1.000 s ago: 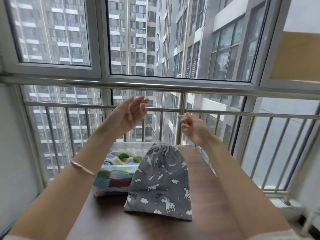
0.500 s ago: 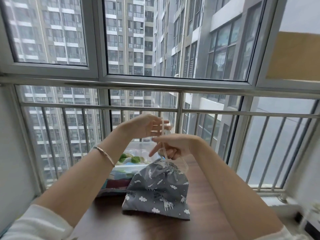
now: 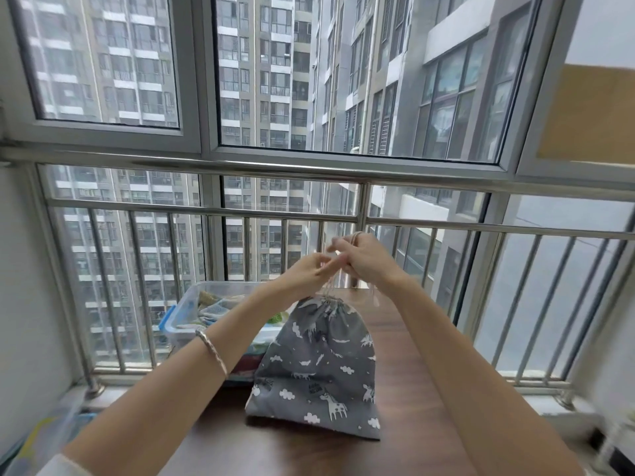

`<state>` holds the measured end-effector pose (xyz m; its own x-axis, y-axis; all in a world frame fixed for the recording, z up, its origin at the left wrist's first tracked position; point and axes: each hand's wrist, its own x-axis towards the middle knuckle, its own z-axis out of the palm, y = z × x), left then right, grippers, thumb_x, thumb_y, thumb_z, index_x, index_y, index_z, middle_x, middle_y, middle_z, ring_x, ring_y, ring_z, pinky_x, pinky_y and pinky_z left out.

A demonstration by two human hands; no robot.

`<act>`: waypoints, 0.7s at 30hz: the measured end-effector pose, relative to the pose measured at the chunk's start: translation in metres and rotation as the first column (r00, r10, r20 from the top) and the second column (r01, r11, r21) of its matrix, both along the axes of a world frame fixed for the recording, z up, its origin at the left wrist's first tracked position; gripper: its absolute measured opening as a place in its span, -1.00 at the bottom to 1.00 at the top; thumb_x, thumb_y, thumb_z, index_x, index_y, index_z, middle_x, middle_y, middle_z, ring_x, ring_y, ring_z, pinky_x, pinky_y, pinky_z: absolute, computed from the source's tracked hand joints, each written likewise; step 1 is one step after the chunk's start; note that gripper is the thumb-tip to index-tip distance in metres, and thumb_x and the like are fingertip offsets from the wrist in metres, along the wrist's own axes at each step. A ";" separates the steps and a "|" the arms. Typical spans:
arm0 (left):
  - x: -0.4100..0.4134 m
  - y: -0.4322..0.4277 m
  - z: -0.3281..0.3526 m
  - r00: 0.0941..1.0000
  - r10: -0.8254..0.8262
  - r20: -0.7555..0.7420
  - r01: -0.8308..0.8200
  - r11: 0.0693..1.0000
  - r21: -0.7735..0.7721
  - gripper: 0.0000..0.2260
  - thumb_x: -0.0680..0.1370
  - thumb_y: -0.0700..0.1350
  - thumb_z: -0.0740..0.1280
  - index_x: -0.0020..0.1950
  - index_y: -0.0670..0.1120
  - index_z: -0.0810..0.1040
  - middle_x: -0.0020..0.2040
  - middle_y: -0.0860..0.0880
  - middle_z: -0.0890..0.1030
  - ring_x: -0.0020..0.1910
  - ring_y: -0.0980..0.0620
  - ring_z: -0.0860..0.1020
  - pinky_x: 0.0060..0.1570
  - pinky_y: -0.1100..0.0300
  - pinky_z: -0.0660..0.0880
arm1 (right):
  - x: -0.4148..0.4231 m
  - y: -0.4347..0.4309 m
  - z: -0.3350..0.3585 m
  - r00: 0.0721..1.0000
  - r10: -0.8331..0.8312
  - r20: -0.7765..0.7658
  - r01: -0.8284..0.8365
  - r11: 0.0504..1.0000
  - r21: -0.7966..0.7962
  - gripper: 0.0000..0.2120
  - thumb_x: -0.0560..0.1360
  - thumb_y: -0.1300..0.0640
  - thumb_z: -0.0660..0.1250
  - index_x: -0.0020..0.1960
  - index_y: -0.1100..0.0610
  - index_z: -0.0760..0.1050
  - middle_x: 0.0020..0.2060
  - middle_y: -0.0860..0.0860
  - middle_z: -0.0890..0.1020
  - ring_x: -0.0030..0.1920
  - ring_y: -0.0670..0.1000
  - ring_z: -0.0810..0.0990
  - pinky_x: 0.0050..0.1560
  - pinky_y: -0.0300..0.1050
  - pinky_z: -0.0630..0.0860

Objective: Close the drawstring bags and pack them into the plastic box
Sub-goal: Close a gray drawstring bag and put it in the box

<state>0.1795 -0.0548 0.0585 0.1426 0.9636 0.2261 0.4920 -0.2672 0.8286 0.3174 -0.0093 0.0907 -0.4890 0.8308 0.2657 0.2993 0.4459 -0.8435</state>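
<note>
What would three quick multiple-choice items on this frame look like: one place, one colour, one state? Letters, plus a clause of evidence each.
1. Where does the plastic box sit relative to the bag?
A. To its left and farther back
B. To its right
C. On top of it

2. What colour is the bag?
A. Red
B. Grey with white prints
C. Plain green

3. What state is the bag's mouth in?
A. Wide open
B. Folded flat under the bag
C. Gathered tight

Answers:
1 A: the box shows left of the bag and beyond it.
2 B: white clouds and animals are printed on grey cloth.
3 C: the top is bunched, and the cords rise from it to the left hand and the right hand, which hold them above the bag.
</note>
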 end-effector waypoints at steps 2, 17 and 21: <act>-0.006 -0.001 -0.001 0.999 0.004 0.042 -0.002 0.999 -0.043 -0.50 0.40 0.36 0.27 0.00 -0.02 0.68 -0.51 0.04 0.20 -0.47 0.06 0.15 -0.26 0.12 0.25 | 0.002 0.002 0.006 0.992 -0.118 0.053 0.106 0.976 0.189 -0.72 0.59 0.09 0.28 -0.08 0.30 0.61 -0.51 -0.04 0.53 -0.50 -0.12 0.51 -0.44 -0.30 0.41; -0.024 -0.014 0.040 0.987 0.153 -0.055 -0.146 0.984 0.105 -0.73 0.60 0.01 0.26 -0.10 -0.15 0.64 -0.54 0.12 0.36 -0.55 0.14 0.22 -0.55 0.32 0.17 | -0.002 -0.007 -0.001 0.988 0.058 0.142 -0.086 0.976 0.202 -0.60 0.51 0.47 0.08 -0.09 0.11 0.60 -0.08 0.00 0.56 -0.02 -0.07 0.54 0.10 -0.16 0.42; -0.028 -0.017 0.041 0.975 0.211 -0.063 -0.200 0.968 0.150 -0.70 0.60 0.00 0.27 -0.04 -0.23 0.62 -0.48 0.06 0.35 -0.55 0.15 0.22 -0.56 0.35 0.18 | -0.006 -0.005 -0.002 0.958 0.203 -0.201 -0.228 0.967 -0.113 -0.71 0.53 0.45 0.20 -0.19 0.21 0.61 -0.29 0.02 0.64 -0.21 -0.12 0.60 -0.16 -0.28 0.52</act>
<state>0.1511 -0.0722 0.0990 -0.0323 0.9330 0.3583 0.6102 -0.2655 0.7464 0.3116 -0.0141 0.0887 -0.6129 0.7453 0.2625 0.0407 0.3615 -0.9315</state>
